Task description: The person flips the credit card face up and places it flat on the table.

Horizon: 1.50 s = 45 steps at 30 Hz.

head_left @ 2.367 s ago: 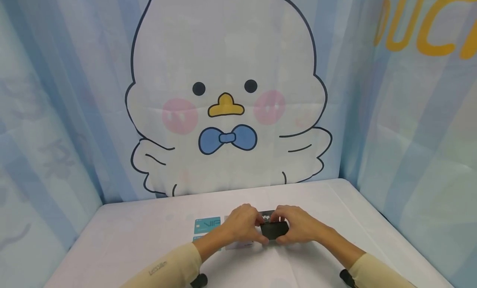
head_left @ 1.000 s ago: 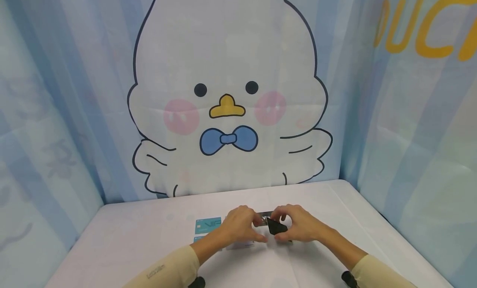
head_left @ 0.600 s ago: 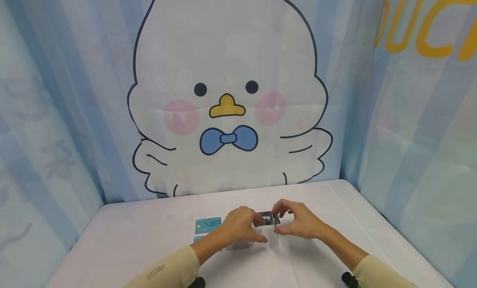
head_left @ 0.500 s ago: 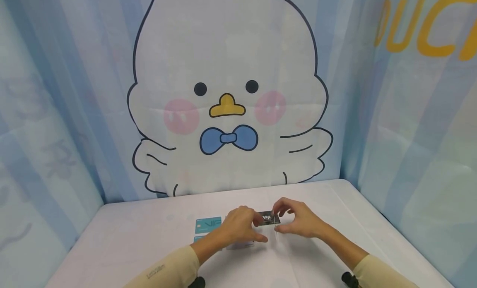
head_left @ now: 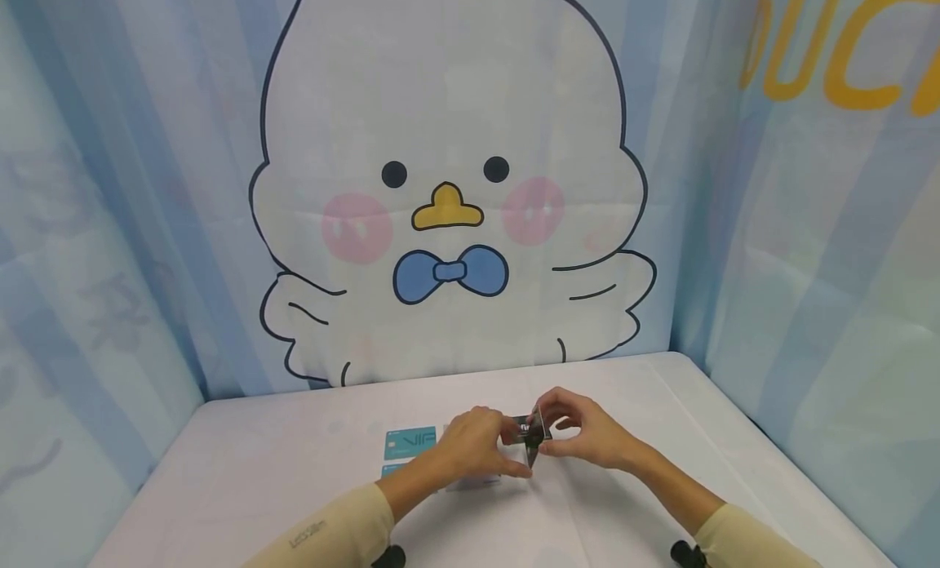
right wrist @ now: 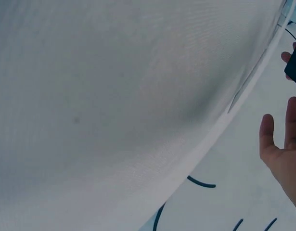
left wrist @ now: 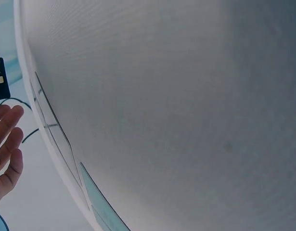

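Note:
A black card (head_left: 535,434), with a chip showing on it in the left wrist view, stands tilted on edge above the white table. My right hand (head_left: 587,433) pinches it between thumb and fingertips. My left hand (head_left: 473,444) is on the card's left side, thumb tip right at the lower corner, fingers loosely bent. Behind the held card, a black Vip card (head_left: 520,422) lies flat and partly covered. A teal VIP card (head_left: 410,443) lies left of the left forearm's line, and a pale purple card (head_left: 473,485) shows under the left hand.
Another teal card (head_left: 392,470) lies nearer than the first, mostly hidden by the left forearm. The white table (head_left: 294,486) ends at a back curtain (head_left: 448,339) with a duck drawing. Black wrist devices (head_left: 685,553) sit under the sleeves.
My right hand has turned the black card: its broad side showed earlier, then only its thin edge, and now a dark side tilts left. The left hand has barely moved.

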{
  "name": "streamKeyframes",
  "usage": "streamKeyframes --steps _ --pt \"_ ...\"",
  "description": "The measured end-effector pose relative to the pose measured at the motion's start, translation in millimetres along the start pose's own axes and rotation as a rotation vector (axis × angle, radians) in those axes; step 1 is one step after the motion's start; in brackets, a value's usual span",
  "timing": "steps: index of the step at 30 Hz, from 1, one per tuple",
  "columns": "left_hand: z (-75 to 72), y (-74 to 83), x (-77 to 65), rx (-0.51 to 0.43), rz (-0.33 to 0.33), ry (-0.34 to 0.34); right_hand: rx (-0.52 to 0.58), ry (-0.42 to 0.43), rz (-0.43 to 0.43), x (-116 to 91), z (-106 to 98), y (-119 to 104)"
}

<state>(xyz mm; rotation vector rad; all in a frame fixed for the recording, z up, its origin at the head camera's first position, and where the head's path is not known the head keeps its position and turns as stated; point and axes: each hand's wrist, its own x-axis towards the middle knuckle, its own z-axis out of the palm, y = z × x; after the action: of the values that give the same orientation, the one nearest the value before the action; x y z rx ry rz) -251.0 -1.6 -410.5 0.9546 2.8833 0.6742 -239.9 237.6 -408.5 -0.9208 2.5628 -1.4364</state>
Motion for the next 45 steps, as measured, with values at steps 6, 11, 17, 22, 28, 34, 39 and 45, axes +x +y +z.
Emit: streamKeyframes --steps 6,11,17,22,28,34,39,45 --pt "1.2 0.2 -0.2 -0.024 -0.004 -0.012 0.042 -0.018 -0.031 0 1 -1" --pt "1.7 -2.0 0.1 -0.025 0.004 -0.009 0.022 -0.014 -0.028 -1 0 -1" --pt "2.3 -4.3 -1.1 0.019 0.012 0.005 -0.088 -0.003 0.012 -5 -2 0" --pt "1.4 -5.4 -2.4 0.066 0.019 0.006 -0.231 -0.009 0.023 -8 -4 0" --pt "1.6 -7.5 -2.6 0.112 0.021 0.004 -0.286 -0.026 0.056 -9 -6 3" --pt "2.0 -8.7 -1.8 0.163 0.02 0.015 -0.35 -0.036 0.071 -8 -4 6" --pt "3.5 -8.9 0.3 0.196 0.009 -0.002 -0.428 -0.06 0.136 -6 0 7" --pt "4.1 -6.6 1.6 0.234 -0.007 -0.026 -0.491 -0.064 0.182 -5 5 5"
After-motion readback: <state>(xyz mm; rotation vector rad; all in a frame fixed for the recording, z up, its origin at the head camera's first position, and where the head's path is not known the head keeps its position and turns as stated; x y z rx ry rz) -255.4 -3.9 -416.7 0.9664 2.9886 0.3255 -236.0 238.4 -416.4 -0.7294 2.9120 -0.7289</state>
